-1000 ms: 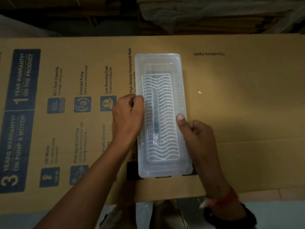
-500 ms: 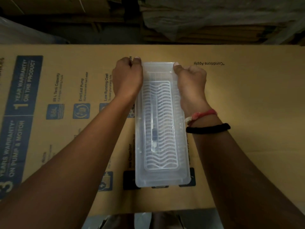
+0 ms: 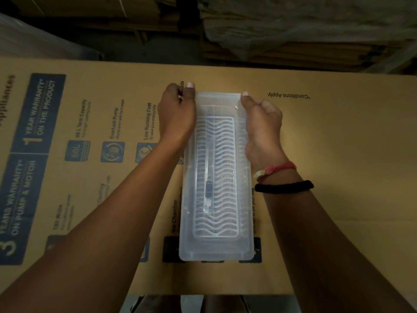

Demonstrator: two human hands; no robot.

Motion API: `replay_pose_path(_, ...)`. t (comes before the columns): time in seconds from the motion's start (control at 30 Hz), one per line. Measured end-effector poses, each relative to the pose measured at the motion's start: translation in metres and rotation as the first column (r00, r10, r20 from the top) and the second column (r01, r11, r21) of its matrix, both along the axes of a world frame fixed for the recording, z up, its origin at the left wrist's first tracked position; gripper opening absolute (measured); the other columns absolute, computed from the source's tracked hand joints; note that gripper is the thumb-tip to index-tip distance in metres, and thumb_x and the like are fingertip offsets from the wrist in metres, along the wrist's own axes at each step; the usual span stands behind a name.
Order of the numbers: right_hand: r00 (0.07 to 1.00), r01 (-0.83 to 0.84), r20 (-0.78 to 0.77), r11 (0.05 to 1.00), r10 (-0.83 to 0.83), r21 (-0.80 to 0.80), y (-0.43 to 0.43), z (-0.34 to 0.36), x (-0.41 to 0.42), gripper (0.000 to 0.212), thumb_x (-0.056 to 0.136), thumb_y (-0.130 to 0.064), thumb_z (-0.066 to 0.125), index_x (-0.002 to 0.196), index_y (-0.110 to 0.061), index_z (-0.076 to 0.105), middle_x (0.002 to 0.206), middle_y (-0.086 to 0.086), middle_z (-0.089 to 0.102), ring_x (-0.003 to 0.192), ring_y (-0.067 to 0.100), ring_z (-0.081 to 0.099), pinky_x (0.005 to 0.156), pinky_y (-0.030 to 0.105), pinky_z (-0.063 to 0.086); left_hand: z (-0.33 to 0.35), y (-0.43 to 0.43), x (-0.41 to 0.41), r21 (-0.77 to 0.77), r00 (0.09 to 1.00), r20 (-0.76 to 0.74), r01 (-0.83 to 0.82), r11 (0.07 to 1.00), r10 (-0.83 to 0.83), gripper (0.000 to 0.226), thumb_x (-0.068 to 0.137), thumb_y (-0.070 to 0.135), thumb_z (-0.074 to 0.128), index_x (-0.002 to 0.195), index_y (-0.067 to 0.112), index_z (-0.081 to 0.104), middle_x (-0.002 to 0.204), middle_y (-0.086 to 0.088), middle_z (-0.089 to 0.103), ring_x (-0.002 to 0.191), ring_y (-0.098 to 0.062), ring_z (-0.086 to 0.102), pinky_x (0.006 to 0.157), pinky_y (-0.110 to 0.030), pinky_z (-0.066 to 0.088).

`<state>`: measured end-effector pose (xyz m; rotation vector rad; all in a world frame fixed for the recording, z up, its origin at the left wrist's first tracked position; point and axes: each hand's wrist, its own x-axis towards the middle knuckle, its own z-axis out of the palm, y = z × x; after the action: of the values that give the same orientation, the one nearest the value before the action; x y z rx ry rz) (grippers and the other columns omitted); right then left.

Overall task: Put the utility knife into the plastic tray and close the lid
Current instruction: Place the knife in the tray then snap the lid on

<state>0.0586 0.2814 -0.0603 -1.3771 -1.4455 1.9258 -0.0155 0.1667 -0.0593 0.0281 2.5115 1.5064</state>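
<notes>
On the cardboard, knife: the utility knife (image 3: 208, 190) lies inside the plastic tray (image 3: 216, 253), seen dimly through the clear top. It runs the long way, a bit left of the middle.
Tray: long and see-through, it lies flat in the middle of the cardboard sheet (image 3: 338, 177). One short end points at the far edge and the other at the near edge.
Lid: the lid (image 3: 223, 242) sits on top of the tray. It has a raised patch of wavy lines.
Left hand: the left hand (image 3: 178, 114) is curled and pinches the far left corner of the lid, thumb on top.
Right hand: the right hand (image 3: 262, 123) is curled and pinches the far right corner of the lid, thumb on top.
Wrist: a red thread band (image 3: 276, 169) and a black band (image 3: 285, 186) go round the right wrist, just beside the tray's right side.
Writing: the sheet says "1 YEAR WARRANTY ON THE PRODUCT", "3 YEARS WARRANTY ON PUMP & MOTOR", "EverLast Pump" and "Low Running Cost" on the left. Upside-down "Conditions Apply." is near the far edge on the right.
In the way: both arms cover some of the print and little blue pictures.
Behind: dim cardboard stacks (image 3: 316, 53) lie past the far edge.
</notes>
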Motion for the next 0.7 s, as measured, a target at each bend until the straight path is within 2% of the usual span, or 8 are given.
replay_pose_path(0.1,0.994,-0.064,0.091,0.992,0.054,0.113,-0.003,0.011,0.017,0.024,0.085,-0.035,0.069,0.090,-0.012,0.065,0.096,0.009,0.073,0.076,0.013,0.072,0.060,0.027,0.059,0.007,-0.015,0.022,-0.022,0.999,0.030,0.023,0.999,-0.022,0.042,0.103,0.043,0.035,0.094,0.007,0.053,0.076,0.006,0.049,0.067,-0.004,0.046,0.059,-0.026,0.038)
replay_pose_path(0.17,0.983,-0.121,0.166,0.962,0.082,0.243,-0.013,0.020,0.042,0.027,0.086,-0.041,0.066,0.093,-0.015,0.063,0.090,0.001,0.072,0.064,0.000,0.067,0.052,0.018,0.051,0.007,-0.032,0.047,-0.073,1.000,0.012,0.027,0.997,-0.026,0.048,0.103,0.044,0.033,0.089,0.003,0.053,0.074,0.000,0.049,0.065,-0.009,0.045,0.059,-0.030,0.036)
replay_pose_path(0.3,0.954,-0.227,0.249,0.943,0.165,0.244,-0.043,0.023,0.095,0.029,0.088,-0.046,0.062,0.086,-0.017,0.059,0.076,0.001,0.069,0.063,0.012,0.067,0.056,0.030,0.055,-0.001,-0.064,0.099,-0.019,0.996,0.084,0.032,0.999,-0.030,0.052,0.103,0.045,0.033,0.075,0.005,0.050,0.071,-0.017,0.054,0.064,-0.022,0.051,0.061,-0.036,0.041)
replay_pose_path(0.37,0.944,-0.267,0.271,0.918,0.189,0.292,-0.058,0.018,0.116,0.032,0.089,-0.044,0.061,0.080,-0.015,0.055,0.070,0.003,0.061,0.059,0.008,0.057,0.056,0.024,0.049,-0.003,-0.073,0.115,0.032,0.993,0.111,0.023,0.999,-0.026,0.053,0.102,0.047,0.034,0.076,0.003,0.050,0.073,-0.022,0.057,0.064,-0.031,0.055,0.060,-0.042,0.045)
replay_pose_path(0.4,0.940,-0.286,0.273,0.906,0.202,0.313,-0.066,0.018,0.124,0.033,0.090,-0.043,0.060,0.076,-0.015,0.052,0.065,0.000,0.054,0.055,0.004,0.049,0.053,0.017,0.044,-0.002,-0.075,0.120,0.035,0.994,0.110,0.018,0.999,-0.022,0.051,0.102,0.046,0.035,0.073,0.006,0.049,0.070,-0.019,0.056,0.061,-0.029,0.053,0.058,-0.041,0.044)
replay_pose_path(0.5,0.930,-0.332,0.270,0.881,0.248,0.337,-0.084,0.015,0.143,0.036,0.092,-0.043,0.055,0.069,-0.020,0.041,0.060,-0.008,0.040,0.051,0.003,0.040,0.049,0.016,0.039,0.001,-0.077,0.131,-0.017,0.999,0.038,0.021,1.000,-0.021,0.045,0.104,0.037,0.036,0.062,0.019,0.040,0.058,-0.001,0.044,0.051,-0.006,0.038,0.051,-0.024,0.033)
replay_pose_path(0.57,0.931,-0.341,0.255,0.873,0.262,0.348,-0.089,0.013,0.148,0.037,0.093,-0.043,0.054,0.068,-0.021,0.039,0.059,-0.009,0.039,0.049,0.002,0.041,0.047,0.015,0.038,0.000,-0.076,0.135,-0.081,0.999,-0.030,0.030,0.996,-0.033,0.045,0.104,0.032,0.036,0.060,0.024,0.035,0.054,0.006,0.039,0.047,-0.007,0.036,0.046,-0.018,0.030)
replay_pose_path(0.7,0.948,-0.309,0.189,0.885,0.256,0.349,-0.090,0.006,0.147,0.037,0.095,-0.035,0.055,0.068,-0.017,0.038,0.058,-0.010,0.039,0.045,-0.002,0.044,0.042,0.010,0.035,-0.007,-0.074,0.135,-0.115,0.998,-0.044,0.037,0.993,-0.043,0.045,0.105,0.032,0.033,0.062,0.020,0.036,0.056,0.002,0.042,0.050,-0.013,0.038,0.047,-0.021,0.029)
